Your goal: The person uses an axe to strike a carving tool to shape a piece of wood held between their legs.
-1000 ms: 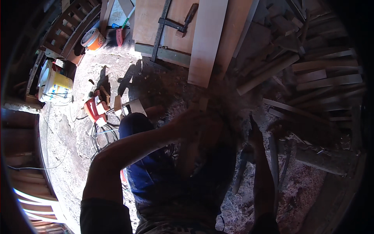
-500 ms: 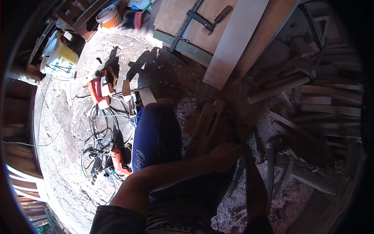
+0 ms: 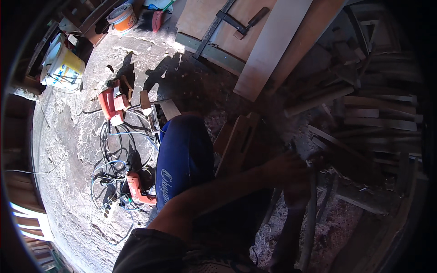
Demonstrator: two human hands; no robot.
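In the shade right of my bent left knee, my left hand (image 3: 283, 166) reaches across and is close to my right hand (image 3: 298, 190). Both look closed, but shadow hides what they hold. A small dark shape stands just above the left hand's fingers; I cannot tell its kind. Beside my knee leans a slotted wooden piece (image 3: 241, 139), apart from both hands. Long boards (image 3: 273, 50) lie past it, their near ends pointing toward me.
On the sunlit floor at left lie a red drill (image 3: 138, 189), tangled cables (image 3: 107, 175) and a red power tool (image 3: 111, 107). Farther off are a bar clamp (image 3: 232, 22), a broom (image 3: 155, 20) and buckets (image 3: 66, 70). Wood offcuts (image 3: 382, 123) crowd the right side.
Both hands have shifted to the right, away from the slotted wooden piece. My left hand is higher, and the right hand shows more clearly below it. The whole view has shifted slightly.
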